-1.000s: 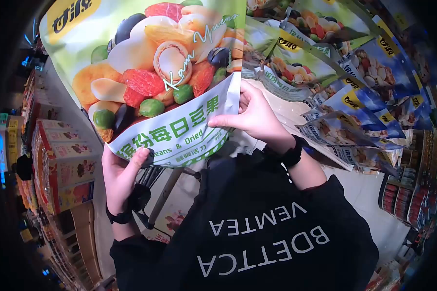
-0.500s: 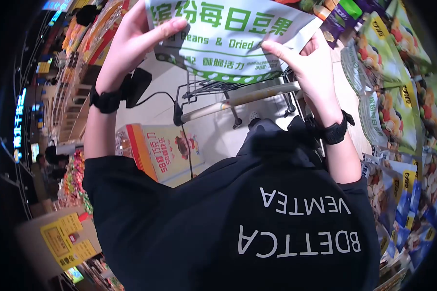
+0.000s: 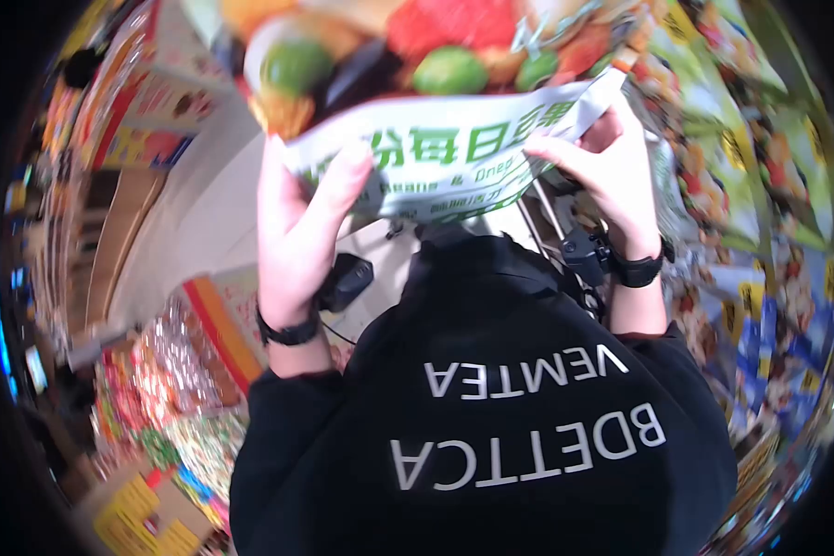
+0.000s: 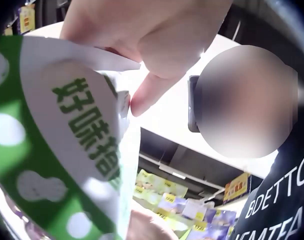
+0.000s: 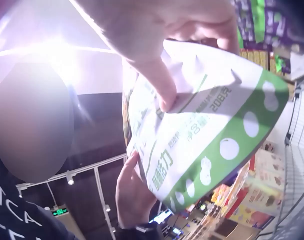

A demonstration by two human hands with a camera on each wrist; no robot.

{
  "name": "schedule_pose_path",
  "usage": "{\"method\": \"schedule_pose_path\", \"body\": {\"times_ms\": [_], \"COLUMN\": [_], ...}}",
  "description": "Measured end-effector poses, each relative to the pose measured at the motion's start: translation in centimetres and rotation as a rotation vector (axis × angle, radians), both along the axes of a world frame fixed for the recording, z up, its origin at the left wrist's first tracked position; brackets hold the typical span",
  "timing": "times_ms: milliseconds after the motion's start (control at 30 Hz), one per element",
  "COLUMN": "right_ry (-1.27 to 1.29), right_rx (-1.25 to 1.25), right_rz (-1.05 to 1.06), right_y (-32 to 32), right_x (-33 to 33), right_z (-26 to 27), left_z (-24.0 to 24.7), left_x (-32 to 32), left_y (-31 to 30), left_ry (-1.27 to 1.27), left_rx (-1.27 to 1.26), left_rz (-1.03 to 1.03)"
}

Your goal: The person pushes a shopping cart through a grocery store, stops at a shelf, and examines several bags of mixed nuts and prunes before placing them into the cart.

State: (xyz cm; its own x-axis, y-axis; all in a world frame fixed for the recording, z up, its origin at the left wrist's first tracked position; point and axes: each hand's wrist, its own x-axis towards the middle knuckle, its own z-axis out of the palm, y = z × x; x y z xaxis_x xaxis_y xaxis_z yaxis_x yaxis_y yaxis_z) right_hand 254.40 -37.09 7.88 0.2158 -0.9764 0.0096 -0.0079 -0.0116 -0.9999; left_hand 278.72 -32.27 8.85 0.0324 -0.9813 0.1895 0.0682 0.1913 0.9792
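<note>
A large bag of mixed beans and dried fruit [image 3: 454,157], with a white label band and green lettering, fills the top of the head view. My left hand [image 3: 306,227] grips its lower left corner, thumb across the front. On the other side my right hand [image 3: 616,176] holds the lower right edge, thumb on the printed face. The right wrist view shows the bag's green dotted bottom [image 5: 229,149] and my right thumb [image 5: 164,95] pressed on the white part. In the left wrist view the bag's back [image 4: 67,115] hangs below my left fingers.
Green snack bags [image 3: 713,176] and blue nut bags [image 3: 751,324] line the display at right. Wrapped sweets [image 3: 148,389] and a cardboard box with a yellow sign [image 3: 144,519] lie at left. A wire shopping cart [image 5: 298,130] stands beside the bag in the right wrist view.
The bag rose toward the top of the head view, then came back lower, showing more fruit print, its bottom now foreshortened. Both hands keep hold. The cart handle is now largely covered.
</note>
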Motion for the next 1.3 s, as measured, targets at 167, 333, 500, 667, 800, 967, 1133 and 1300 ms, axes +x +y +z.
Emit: {"method": "schedule_pose_path", "body": {"times_ms": [167, 333, 500, 667, 800, 967, 1133, 1300], "right_ry": [0.264, 0.27, 0.39, 0.506, 0.493, 0.354, 0.303, -0.088], "right_rx": [-0.06, -0.097, -0.215, -0.13, -0.18, 0.092, 0.135, 0.28], "right_rz": [-0.379, -0.764, -1.199, -1.384, -1.419, -1.471, -1.49, -1.587], "right_y": [5.2, 10.1, 11.7, 10.8, 9.8, 9.3, 9.6, 9.6], "right_x": [-8.9, -14.1, -17.6, -19.8, -21.1, -21.3, -22.4, -21.6], "right_z": [-2.7, -4.9, -10.1, -15.5, -18.7, -21.6, -24.7, -25.4], "left_z": [-7.4, -8.7, -11.1, -16.9, -20.1, -22.7, -23.2, -22.8], "left_x": [-8.2, -17.8, -27.2, -33.8, -35.8, -36.1, -35.7, -35.6], "left_y": [-3.1, -6.8, -9.6, -11.2, -11.3, -10.7, -10.4, -9.4], "left_ry": [0.103, 0.093, 0.09, 0.207, 0.232, 0.244, 0.165, 0.235], "left_rx": [0.054, 0.09, 0.18, 0.115, 0.251, 0.341, 0.407, 0.3], "left_rz": [-0.144, -0.558, -0.793, -0.851, -0.806, -0.773, -0.809, -0.742]}}
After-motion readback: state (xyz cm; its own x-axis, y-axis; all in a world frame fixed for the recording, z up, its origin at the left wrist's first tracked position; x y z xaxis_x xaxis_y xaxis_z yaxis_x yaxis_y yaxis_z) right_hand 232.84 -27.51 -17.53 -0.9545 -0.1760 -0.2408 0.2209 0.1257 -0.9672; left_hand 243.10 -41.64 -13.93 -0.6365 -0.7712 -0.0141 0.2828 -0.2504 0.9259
